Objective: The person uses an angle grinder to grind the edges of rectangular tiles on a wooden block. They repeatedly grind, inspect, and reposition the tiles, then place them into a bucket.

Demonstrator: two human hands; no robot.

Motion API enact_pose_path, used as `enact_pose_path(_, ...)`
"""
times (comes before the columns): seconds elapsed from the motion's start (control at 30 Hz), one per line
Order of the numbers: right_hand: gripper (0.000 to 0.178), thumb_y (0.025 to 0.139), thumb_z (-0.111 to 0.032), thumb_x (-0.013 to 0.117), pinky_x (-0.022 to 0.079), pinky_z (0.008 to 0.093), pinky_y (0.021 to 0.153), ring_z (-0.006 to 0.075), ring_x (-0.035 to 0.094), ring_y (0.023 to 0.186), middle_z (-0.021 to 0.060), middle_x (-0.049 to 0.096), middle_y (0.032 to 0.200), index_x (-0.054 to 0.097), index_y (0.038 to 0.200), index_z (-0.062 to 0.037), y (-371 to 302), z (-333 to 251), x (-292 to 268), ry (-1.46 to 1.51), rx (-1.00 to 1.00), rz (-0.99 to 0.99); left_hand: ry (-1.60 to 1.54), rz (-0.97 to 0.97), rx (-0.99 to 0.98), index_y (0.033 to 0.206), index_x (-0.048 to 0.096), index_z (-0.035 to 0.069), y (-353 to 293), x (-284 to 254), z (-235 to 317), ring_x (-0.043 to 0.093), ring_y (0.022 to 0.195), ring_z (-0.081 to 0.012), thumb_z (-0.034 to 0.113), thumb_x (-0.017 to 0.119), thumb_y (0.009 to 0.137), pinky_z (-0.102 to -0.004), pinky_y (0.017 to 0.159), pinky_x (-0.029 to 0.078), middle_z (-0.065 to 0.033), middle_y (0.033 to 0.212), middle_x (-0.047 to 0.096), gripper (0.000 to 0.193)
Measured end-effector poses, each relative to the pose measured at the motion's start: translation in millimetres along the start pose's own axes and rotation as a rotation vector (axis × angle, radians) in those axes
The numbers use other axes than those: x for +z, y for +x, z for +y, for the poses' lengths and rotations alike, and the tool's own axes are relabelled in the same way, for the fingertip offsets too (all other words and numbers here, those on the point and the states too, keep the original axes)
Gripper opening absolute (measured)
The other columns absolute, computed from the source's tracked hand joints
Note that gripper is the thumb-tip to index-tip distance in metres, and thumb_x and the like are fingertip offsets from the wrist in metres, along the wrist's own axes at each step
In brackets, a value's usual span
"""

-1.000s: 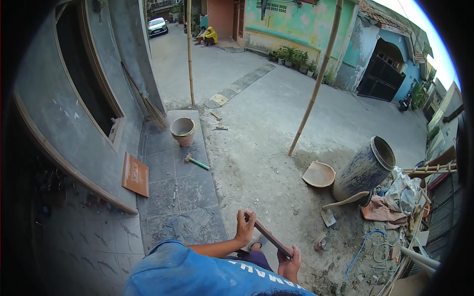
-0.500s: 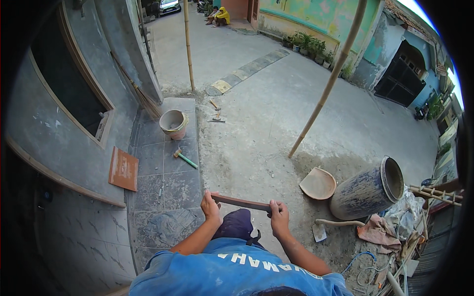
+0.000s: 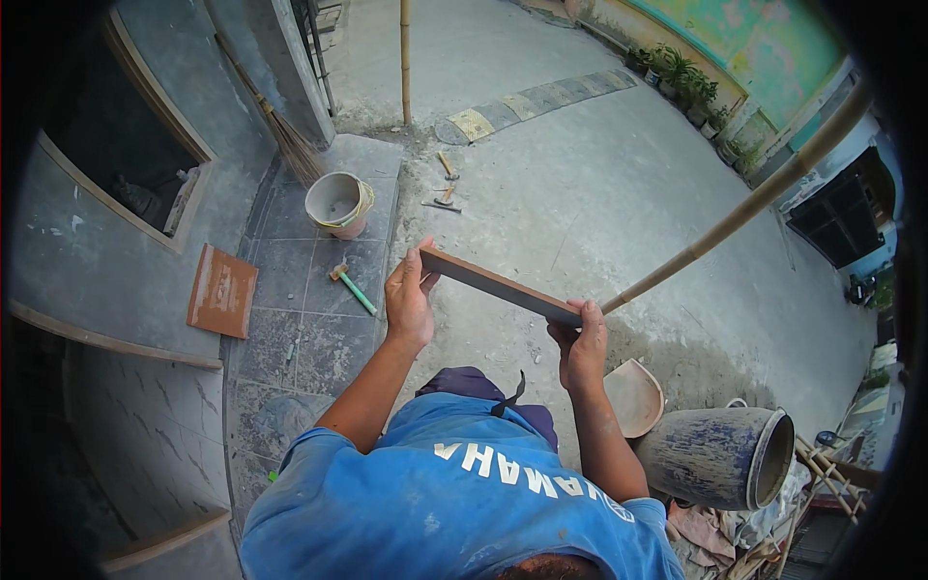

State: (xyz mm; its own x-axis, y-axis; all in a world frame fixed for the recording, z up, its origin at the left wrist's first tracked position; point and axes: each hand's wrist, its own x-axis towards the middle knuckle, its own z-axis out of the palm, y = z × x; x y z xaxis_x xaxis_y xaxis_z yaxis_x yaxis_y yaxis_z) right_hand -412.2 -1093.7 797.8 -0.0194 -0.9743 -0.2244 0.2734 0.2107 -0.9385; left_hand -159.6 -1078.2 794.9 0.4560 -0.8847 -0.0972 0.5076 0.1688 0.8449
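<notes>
A narrow-looking tile, with a reddish-brown edge and a dark grey face seen at a slant, is held up in front of my chest. My left hand grips its left end, thumb and fingers closed about the corner. At the other end my right hand has its thumb on the top edge and the fingers bent behind. The tile tilts down toward the right. A mallet with a green handle lies on the dark tiled floor near my left hand.
A bucket stands on the tiled strip, and a terracotta tile leans on the wall. Hammers lie on the concrete. To the right are a bamboo pole, a pale scoop-shaped pan and a tipped drum.
Both hands have lifted the tile higher and farther forward, and its dark face now shows more. The view has turned, so the drum and pole appear shifted.
</notes>
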Motion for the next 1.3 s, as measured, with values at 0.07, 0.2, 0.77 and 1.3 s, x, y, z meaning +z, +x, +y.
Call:
enact_pose_path(0.07, 0.048, 0.098, -0.051, 0.048, 0.054, 0.033, 0.077, 0.0233, 0.064, 0.09, 0.0113, 0.064, 0.101, 0.059, 0.111, -0.0063, 39.1, -5.3, 5.0, 0.145, 0.144, -0.037, -0.049, 0.082, 0.096, 0.141, 0.045, 0.004, 24.4, 28.3, -7.0, 0.055, 0.108, -0.0158, 0.028, 0.054, 0.1, -0.0345, 0.097, 0.043, -0.0075, 0.118, 0.059, 0.048)
enact_pose_path(0.2, 0.065, 0.098, -0.06, 0.035, 0.053, 0.0387, 0.083, 0.0288, 0.062, 0.097, 0.0162, 0.061, 0.116, 0.053, 0.125, -0.0047, 129.3, -3.8, 27.3, 0.434, 0.482, -0.244, -0.101, -0.148, 0.059, 0.14, 0.042, 0.004, 91.3, 43.8, -51.3, 0.055, 0.104, -0.0132, 0.019, 0.067, 0.094, -0.0286, 0.093, 0.044, -0.0045, 0.112, 0.058, 0.054)
enact_pose_path(0.77, 0.054, 0.087, -0.023, 0.07, 0.045, 0.0436, 0.097, 0.0371, 0.053, 0.117, 0.0171, 0.053, 0.131, 0.053, 0.136, -0.0085, 561.0, -46.4, 122.4, -0.842, -0.905, -1.019, 1.085, -0.187, -0.121, 0.112, 0.064, -0.002, 360.3, 129.5, -146.2, 0.068, 0.083, -0.0228, 0.021, 0.064, 0.09, -0.0369, 0.077, 0.051, -0.02, 0.093, 0.071, 0.032)
enact_pose_path(1.3, 0.025, 0.086, -0.031, 0.072, 0.053, 0.037, 0.075, 0.0286, 0.069, 0.085, 0.0112, 0.072, 0.091, 0.073, 0.092, -0.0063, 887.9, 24.6, 267.1, -0.868, -0.316, -1.222, 1.038, -0.22, -0.361, 0.118, 0.064, 0.003, 652.0, 84.3, -172.1, 0.067, 0.094, -0.036, 0.03, 0.062, 0.092, -0.0402, 0.085, 0.05, -0.0243, 0.101, 0.069, 0.038)
